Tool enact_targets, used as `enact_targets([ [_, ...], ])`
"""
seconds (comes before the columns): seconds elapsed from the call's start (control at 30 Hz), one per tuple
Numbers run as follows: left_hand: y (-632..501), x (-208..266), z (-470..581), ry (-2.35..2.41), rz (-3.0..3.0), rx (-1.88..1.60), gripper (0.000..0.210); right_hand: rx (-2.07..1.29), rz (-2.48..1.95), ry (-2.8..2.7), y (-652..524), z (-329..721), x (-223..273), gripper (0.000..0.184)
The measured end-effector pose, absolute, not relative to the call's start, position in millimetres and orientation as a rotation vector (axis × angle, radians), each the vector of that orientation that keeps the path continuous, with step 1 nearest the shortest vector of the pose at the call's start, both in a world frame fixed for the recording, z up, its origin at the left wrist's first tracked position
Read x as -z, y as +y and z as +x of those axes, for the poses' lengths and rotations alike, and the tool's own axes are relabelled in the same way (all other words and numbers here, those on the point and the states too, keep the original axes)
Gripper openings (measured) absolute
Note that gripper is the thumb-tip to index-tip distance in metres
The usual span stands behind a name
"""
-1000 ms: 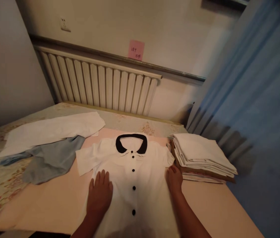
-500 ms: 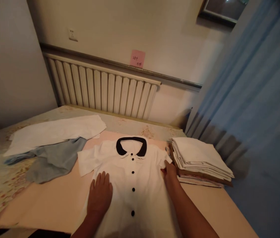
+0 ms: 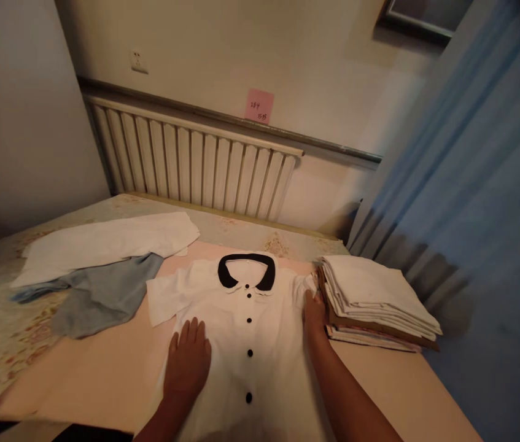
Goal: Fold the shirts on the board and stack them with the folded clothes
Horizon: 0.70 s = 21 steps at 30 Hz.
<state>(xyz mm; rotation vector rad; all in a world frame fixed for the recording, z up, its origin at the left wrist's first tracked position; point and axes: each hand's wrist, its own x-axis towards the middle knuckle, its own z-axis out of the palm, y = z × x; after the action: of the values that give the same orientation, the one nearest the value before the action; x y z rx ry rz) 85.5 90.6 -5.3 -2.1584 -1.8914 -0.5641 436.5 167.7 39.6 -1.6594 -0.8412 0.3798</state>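
Note:
A white short-sleeved shirt (image 3: pixel 227 344) with a black collar and black buttons lies front up, collar away from me. My left hand (image 3: pixel 188 356) rests flat on its left side, fingers stretched out and close together. At the sleeve on the right, my right hand (image 3: pixel 315 313) is closed on the shirt's fabric. That sleeve is bunched up by my fingers, some of which are hidden. The other sleeve spreads out flat.
Beside my right hand stands a stack of folded clothes (image 3: pixel 379 288). A white garment (image 3: pixel 107 242) and a blue-grey garment (image 3: pixel 107 298) lie at the left. Pink cloth (image 3: pixel 89 374) is under the shirt. A radiator (image 3: pixel 195 159) and blue curtain (image 3: pixel 485 202) border the bed.
The sleeve in my right hand has gone from fairly flat to bunched, and that hand has turned slightly. My left hand stays on the shirt. The whole view has shifted a little.

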Motion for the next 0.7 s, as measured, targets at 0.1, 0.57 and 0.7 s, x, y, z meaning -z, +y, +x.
enact_targets([
  [0.1,90.7,4.8,85.4,-1.897,-2.166,0.549,0.048,-0.301,-1.683,-0.868,166.7,428.3,-49.8,0.034],
  [0.57,92.6,8.0,85.2,-1.852,-2.141,0.517,0.047,-0.424,-1.593,-1.638,175.3,261.5,-40.3,0.048],
  [0.7,91.4,4.8,86.6,-1.860,-2.145,0.511,0.047,-0.341,-1.526,-1.786,153.6,272.8,-36.3,0.046],
])
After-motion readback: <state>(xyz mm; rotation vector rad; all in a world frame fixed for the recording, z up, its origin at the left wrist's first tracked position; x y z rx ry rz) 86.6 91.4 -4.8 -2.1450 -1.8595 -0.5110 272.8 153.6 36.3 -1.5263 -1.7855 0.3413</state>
